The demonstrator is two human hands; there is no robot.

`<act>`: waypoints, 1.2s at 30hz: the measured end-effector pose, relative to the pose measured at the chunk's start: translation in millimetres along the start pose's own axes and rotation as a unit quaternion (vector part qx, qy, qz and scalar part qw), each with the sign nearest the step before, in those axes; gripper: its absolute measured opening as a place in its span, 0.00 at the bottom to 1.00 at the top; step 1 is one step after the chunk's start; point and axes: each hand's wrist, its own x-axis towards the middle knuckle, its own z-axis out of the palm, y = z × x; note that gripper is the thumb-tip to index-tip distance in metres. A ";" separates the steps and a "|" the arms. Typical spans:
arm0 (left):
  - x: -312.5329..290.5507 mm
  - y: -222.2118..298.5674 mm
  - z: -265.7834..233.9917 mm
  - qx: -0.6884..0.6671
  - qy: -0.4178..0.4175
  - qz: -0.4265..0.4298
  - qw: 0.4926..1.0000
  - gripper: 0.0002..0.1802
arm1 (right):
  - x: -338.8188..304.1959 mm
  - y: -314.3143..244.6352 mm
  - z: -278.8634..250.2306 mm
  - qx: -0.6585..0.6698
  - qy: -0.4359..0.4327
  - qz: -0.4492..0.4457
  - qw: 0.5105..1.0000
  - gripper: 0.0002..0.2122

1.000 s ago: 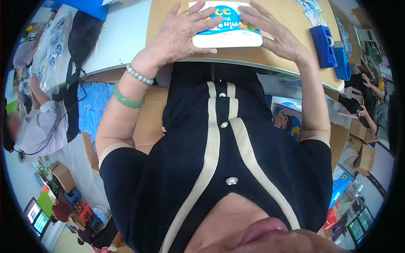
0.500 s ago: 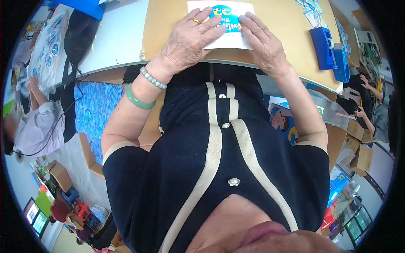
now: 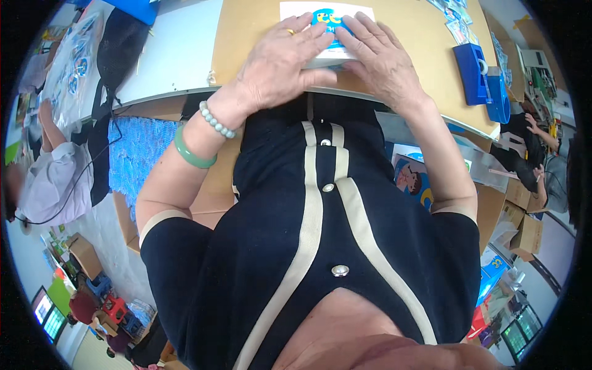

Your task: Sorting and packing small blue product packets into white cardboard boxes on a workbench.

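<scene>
A white box (image 3: 327,17) with a round blue and yellow print lies on the tan tabletop, close to its near edge. My left hand (image 3: 277,65) rests over the box's left side, fingers stretched out and thumb pointing right along the near side. On the right half lies my right hand (image 3: 383,61), its fingers extended and slightly spread across the top. Both hands touch the box without gripping it, and they hide much of its print and near side.
A blue tape dispenser (image 3: 473,74) stands at the table's right, near small printed packets (image 3: 459,28). Left of the table are a clear plastic bag (image 3: 77,58) and a carton of blue material (image 3: 139,154). Other people sit at both sides.
My right hand has moved left and further over the box, covering more of the print. My left thumb has swung out toward the box's near side, which now shows more.
</scene>
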 end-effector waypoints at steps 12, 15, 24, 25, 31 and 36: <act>5.9 -13.7 -10.1 -0.049 -0.014 0.021 0.998 0.15 | -1.3 10.5 -4.9 0.118 -0.018 0.022 0.993 0.19; 6.3 -9.5 -9.7 -0.042 0.033 0.045 0.998 0.16 | 1.5 4.9 -9.9 0.106 -0.013 -0.003 0.994 0.18; -1.7 -2.1 2.5 0.039 0.013 0.075 0.996 0.19 | -17.3 10.5 8.0 0.089 0.085 -0.001 0.992 0.18; -3.5 -0.8 1.8 0.030 0.007 0.056 0.998 0.19 | -19.4 11.7 15.0 0.131 0.105 -0.008 0.986 0.19; 24.9 28.7 -9.0 0.080 -0.074 -0.043 0.993 0.29 | -18.1 7.6 20.8 0.231 0.163 -0.005 0.959 0.18; 29.7 25.4 5.2 0.150 -0.102 -0.041 0.983 0.33 | -40.3 33.0 -1.0 0.261 0.162 0.038 0.951 0.13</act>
